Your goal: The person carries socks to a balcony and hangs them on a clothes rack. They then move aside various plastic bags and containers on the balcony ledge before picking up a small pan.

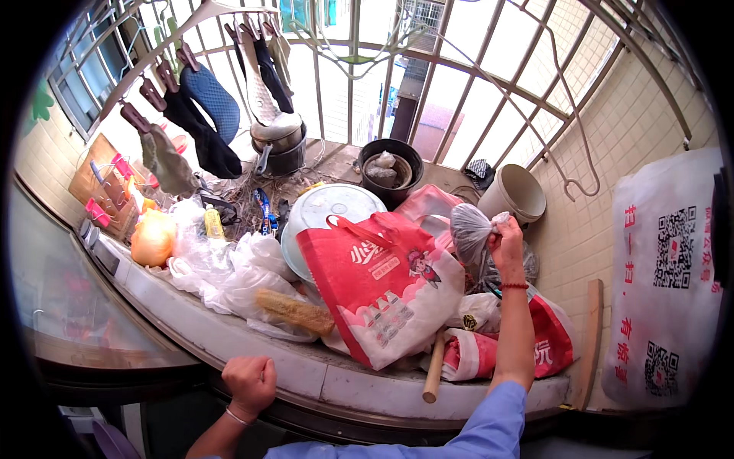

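My right hand [506,244] grips the gathered neck of a small clear plastic bag [471,232] with dark contents, lifted over the right part of the cluttered ledge. Just left of and below that bag leans a red and white shopping bag [378,281] with printed writing and a cartoon figure. Behind the shopping bag stands a large tub with a pale round lid [338,202]. My left hand [250,383] is a closed fist at the ledge's tiled front edge [292,370]; nothing shows in it. A yellowish-brown, rough-surfaced piece [295,311] lies beyond that fist.
White plastic bags [252,258] and an orange bag [153,238] crowd the left. A wooden rod [434,367] juts over the front edge. Pots [281,143], a black planter [401,192] and a tipped bucket [513,194] stand near the window bars. Clipped socks [200,132] hang overhead.
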Motion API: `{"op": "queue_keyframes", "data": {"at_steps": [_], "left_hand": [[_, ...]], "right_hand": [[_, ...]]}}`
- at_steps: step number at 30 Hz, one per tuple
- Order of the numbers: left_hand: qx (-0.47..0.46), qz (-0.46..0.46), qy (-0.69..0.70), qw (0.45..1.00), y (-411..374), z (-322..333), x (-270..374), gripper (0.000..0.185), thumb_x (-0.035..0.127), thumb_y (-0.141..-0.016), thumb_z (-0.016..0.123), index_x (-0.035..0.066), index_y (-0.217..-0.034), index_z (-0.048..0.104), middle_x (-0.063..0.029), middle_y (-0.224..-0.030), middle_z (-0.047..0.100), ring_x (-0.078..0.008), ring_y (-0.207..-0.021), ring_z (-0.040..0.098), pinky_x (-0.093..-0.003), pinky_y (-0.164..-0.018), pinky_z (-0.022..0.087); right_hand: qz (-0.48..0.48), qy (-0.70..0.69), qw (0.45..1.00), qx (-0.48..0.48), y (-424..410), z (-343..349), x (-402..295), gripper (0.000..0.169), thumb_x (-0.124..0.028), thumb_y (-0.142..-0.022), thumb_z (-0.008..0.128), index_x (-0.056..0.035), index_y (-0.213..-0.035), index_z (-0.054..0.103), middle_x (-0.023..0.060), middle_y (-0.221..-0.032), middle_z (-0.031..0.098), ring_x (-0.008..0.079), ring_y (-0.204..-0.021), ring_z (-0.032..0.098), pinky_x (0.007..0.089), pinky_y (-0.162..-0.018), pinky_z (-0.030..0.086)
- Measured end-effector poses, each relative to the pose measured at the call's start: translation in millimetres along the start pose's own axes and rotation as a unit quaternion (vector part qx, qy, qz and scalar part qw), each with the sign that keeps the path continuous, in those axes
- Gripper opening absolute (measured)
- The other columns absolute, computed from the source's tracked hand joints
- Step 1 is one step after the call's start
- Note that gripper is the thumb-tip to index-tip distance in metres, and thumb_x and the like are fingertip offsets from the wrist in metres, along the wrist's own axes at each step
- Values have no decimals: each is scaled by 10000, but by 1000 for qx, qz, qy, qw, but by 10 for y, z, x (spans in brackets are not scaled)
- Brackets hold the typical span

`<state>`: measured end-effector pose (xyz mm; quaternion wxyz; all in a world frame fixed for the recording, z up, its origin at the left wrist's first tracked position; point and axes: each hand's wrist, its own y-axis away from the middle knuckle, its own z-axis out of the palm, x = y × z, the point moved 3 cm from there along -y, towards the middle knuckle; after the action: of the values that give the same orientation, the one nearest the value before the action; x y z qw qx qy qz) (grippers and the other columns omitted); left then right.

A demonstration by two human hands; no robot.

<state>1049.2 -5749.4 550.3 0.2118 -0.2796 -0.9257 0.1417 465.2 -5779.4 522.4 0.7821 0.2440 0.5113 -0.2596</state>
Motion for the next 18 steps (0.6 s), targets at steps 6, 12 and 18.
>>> {"op": "queue_keyframes", "data": {"at_steps": [6, 12, 18], "left_hand": [[7, -31, 38, 999, -357, -384, 336, 91, 120, -698, 619, 101, -611, 602, -70, -529, 529, -276, -500, 527, -387, -509, 395], [15, -24, 51, 998, -323, -410, 308, 120, 133, -709, 625, 108, -596, 591, -56, -532, 535, -257, -506, 542, -377, -516, 413], [28, -23, 55, 998, -300, -454, 308, 165, 167, -720, 628, 125, -574, 564, -50, -543, 542, -254, -512, 544, -379, -516, 417]], "right_hand": [[64, -77, 992, -77, 541, 591, -154, 121, -53, -854, 412, -96, -895, 517, -1, -762, 560, 82, -537, 486, 178, -436, 373], [56, -130, 977, -160, 907, 1186, -203, 143, -37, -841, 400, -42, -951, 491, 58, -826, 558, 145, -738, 527, 284, -677, 456], [77, -139, 960, -231, 1173, 1731, -281, 149, -48, -826, 422, -33, -964, 477, 77, -818, 525, 162, -740, 516, 285, -686, 453]]}}
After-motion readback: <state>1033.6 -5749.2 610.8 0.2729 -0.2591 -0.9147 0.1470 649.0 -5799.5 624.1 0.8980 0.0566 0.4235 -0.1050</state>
